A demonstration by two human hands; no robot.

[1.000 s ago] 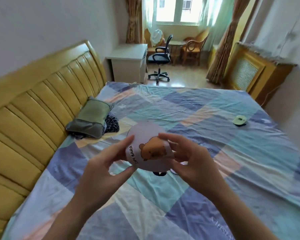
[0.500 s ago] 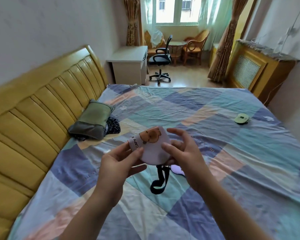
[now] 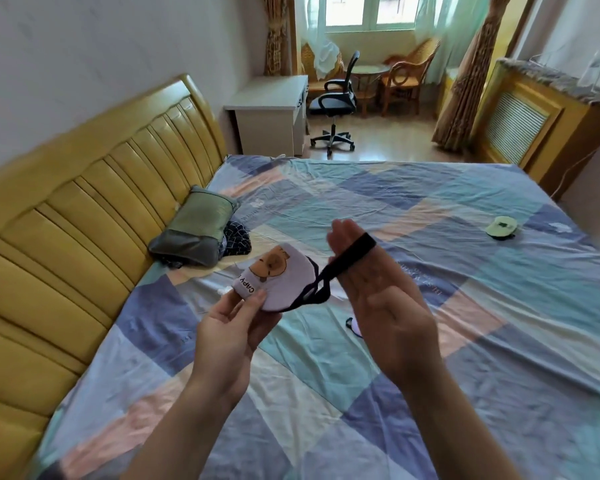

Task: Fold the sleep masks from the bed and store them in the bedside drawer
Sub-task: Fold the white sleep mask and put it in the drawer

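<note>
The head camera looks down over a patchwork bed sheet in blue, teal and peach, where a person holds a folded lavender sleep mask above the bed. The left hand pinches the mask's lower edge between thumb and fingers; the mask's upper face shows a brown capybara picture and the letters "CAPY". The mask's black elastic strap runs from the mask up to the right hand, looped over the straightened fingers, which are spread and hold the strap taut rather than curling round it. Below the right hand, a small part of a second mask with a dark edge lies on the sheet, mostly hidden by the hand. A light green sleep mask lies well apart toward the right side of the bed. Near the yellow padded headboard a green pillow rests on a dark checked cloth. Beyond the bed stand a white desk, a black office chair, wicker chairs by the window, and a wooden radiator cover on the right.
</note>
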